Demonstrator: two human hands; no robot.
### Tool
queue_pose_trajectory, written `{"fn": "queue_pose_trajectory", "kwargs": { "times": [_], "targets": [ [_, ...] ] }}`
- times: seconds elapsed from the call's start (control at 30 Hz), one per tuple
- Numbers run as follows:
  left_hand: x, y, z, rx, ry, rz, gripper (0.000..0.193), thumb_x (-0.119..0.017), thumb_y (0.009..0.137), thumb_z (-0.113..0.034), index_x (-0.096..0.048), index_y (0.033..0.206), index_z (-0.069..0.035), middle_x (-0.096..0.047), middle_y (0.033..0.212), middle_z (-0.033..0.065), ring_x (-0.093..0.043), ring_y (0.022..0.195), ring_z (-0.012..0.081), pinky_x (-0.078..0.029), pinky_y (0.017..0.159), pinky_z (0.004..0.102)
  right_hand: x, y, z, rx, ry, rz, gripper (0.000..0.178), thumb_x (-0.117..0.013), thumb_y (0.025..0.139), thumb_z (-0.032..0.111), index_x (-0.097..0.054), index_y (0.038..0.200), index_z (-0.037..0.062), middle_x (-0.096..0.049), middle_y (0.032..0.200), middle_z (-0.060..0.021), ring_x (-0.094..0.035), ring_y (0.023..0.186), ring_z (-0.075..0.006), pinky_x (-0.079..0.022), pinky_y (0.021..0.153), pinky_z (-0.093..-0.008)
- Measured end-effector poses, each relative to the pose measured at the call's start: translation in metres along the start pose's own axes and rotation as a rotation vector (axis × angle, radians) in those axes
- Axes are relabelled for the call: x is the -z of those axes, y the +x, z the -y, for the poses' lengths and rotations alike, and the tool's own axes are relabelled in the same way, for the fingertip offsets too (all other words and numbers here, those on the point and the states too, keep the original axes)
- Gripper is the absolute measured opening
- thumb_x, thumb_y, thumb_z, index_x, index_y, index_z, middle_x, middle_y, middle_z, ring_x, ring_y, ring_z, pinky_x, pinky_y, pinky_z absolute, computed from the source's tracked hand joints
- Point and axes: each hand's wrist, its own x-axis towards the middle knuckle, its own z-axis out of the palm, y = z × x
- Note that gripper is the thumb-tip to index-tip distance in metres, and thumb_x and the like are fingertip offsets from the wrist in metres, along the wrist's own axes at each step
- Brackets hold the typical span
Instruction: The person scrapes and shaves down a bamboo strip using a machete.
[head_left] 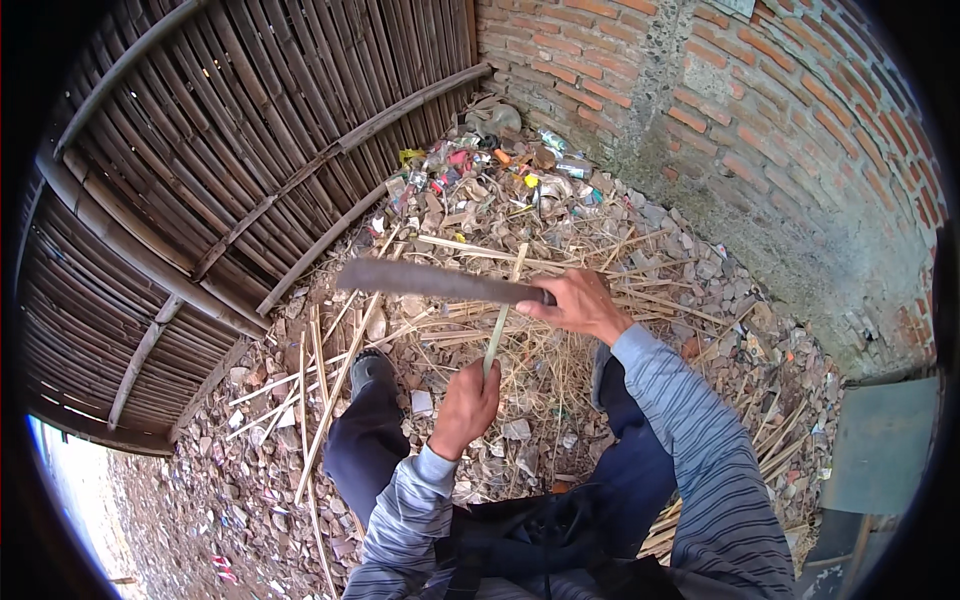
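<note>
My right hand (580,303) is closed round the handle of a machete (430,281), whose long dark blade points left and looks slightly smeared by motion. In my closed left hand (467,405) is a thin, pale green bamboo strip (496,340), which slants up and away from me. The blade crosses over the strip near its upper part; whether they touch I cannot tell. Straw-like shavings (545,385) lie on the ground between my feet, under both hands.
Split bamboo strips (318,400) lie left of my left foot, and more (680,308) lie beyond my right hand. Rubble and litter (480,180) heap up in the far corner. A bamboo fence (230,130) stands left, a brick wall (760,150) right, with a grey-green panel (880,435) nearby.
</note>
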Motion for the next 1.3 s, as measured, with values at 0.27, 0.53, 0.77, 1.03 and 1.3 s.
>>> {"fn": "queue_pose_trajectory", "kwargs": {
  "times": [0.27, 0.53, 0.77, 1.03, 1.3],
  "targets": [
    [0.006, 0.0, -0.009, -0.071, 0.081, -0.088, 0.012, -0.07, 0.098, -0.007, -0.069, 0.106, 0.002, -0.06, 0.099, 0.0205, -0.059, 0.076, 0.037, -0.047, 0.066, 0.0459, 0.011, 0.016, -0.047, -0.368, -0.008, 0.003, 0.082, -0.051, 0.096, 0.081, -0.081, 0.105, 0.0063, -0.051, 0.053, -0.0024, -0.055, 0.049, -0.0192, -0.045, 0.051, -0.0422],
    [0.035, 0.026, -0.011, 0.747, -0.578, 0.277, 0.049, -0.051, 0.112, -0.042, -0.06, 0.092, 0.002, -0.057, 0.066, 0.0129, -0.061, 0.061, 0.0316, -0.047, 0.062, 0.0437, 0.008, -0.009, -0.1, -0.652, 0.22, -0.175, 0.074, -0.052, 0.102, 0.07, -0.077, 0.094, 0.0008, -0.063, 0.067, -0.0062, -0.056, 0.059, -0.0203, -0.043, 0.062, -0.0419],
    [0.047, 0.036, -0.017, 0.921, -1.083, 0.365, 0.036, -0.048, 0.114, -0.042, -0.05, 0.109, -0.006, -0.05, 0.063, 0.0001, -0.043, 0.044, 0.0083, -0.035, 0.04, 0.027, 0.008, -0.013, -0.038, -0.249, 0.093, -0.154, 0.061, -0.06, 0.101, 0.065, -0.078, 0.095, 0.0065, -0.061, 0.058, -0.004, -0.058, 0.052, -0.017, -0.047, 0.056, -0.0401],
    [0.044, 0.043, -0.015, 1.076, -1.265, 0.328, 0.032, -0.056, 0.112, -0.037, -0.053, 0.094, -0.01, -0.045, 0.06, -0.0064, -0.04, 0.044, 0.0054, -0.029, 0.04, 0.0259, -0.006, -0.012, 0.021, 0.055, 0.038, 0.094, 0.062, -0.063, 0.098, 0.066, -0.078, 0.106, 0.0062, -0.053, 0.05, -0.0137, -0.055, 0.044, -0.0328, -0.045, 0.051, -0.0479],
    [0.045, 0.049, -0.019, 0.985, -0.905, 0.35, 0.043, -0.075, 0.101, -0.037, -0.052, 0.075, -0.011, -0.047, 0.062, -0.0074, -0.039, 0.053, 0.0032, -0.03, 0.048, 0.027, -0.017, -0.008, 0.021, 0.071, 0.052, 0.156, 0.071, -0.063, 0.094, 0.072, -0.079, 0.107, 0.0039, -0.06, 0.056, -0.0193, -0.063, 0.051, -0.0369, -0.053, 0.056, -0.048]
  ]
}}
